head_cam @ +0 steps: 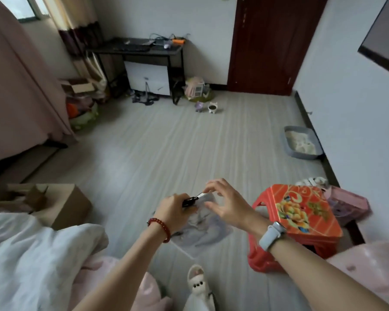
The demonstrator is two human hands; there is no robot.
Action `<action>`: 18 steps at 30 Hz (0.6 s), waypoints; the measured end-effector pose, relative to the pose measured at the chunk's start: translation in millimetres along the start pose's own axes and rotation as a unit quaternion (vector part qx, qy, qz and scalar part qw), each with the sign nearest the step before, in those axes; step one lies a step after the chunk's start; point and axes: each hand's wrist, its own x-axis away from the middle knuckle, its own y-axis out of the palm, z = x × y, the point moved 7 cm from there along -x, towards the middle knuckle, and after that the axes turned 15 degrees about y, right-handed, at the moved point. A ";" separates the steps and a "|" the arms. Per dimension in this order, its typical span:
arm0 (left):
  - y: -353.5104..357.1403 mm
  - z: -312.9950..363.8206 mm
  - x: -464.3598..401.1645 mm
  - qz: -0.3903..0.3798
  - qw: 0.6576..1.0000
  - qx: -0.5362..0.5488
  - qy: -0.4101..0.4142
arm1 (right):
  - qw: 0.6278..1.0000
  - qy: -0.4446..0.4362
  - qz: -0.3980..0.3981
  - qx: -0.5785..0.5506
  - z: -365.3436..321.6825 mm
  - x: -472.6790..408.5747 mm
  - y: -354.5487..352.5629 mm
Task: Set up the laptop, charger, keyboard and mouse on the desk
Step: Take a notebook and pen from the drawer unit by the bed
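Note:
A black desk (103, 50) stands far off against the back wall. On it lie a dark keyboard (131, 48), a flat dark laptop (142, 42), a small pale mouse (166, 46), and tangled cables with an orange item (177, 41). Close to me, my left hand (173, 208), with a red bead bracelet, is closed around a small black object (190, 202) with a white tip. My right hand (226, 204), wearing a pale wristband, hovers open just right of that object, fingers spread. A printed sheet (206, 235) lies on the floor beneath both hands.
A red plastic stool (301, 218) stands at my right, a cardboard box (65, 205) at my left, bedding (32, 254) in the left foreground. A grey litter tray (301, 144) sits by the right wall. Pet bowls (212, 107) and clutter lie near the desk. A dark door (272, 41) is behind.

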 end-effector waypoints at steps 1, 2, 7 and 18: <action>-3.1 -15.3 -29.5 0.000 1.000 -0.016 -0.001 | 1.000 -0.007 -0.015 0.003 -0.3 -34.1 0.5; -6.1 -29.2 -56.6 -0.002 1.000 -0.029 -0.002 | 0.999 -0.006 -0.033 0.007 -0.1 -66.0 0.5; -38.7 -81.5 -205.0 -0.004 0.998 -0.060 -0.007 | 0.995 0.035 -0.089 0.002 -7.8 -235.0 -16.4; -92.9 -233.4 -506.6 -0.009 0.995 -0.051 -0.088 | 0.891 0.170 0.002 -0.421 37.5 -584.3 -110.1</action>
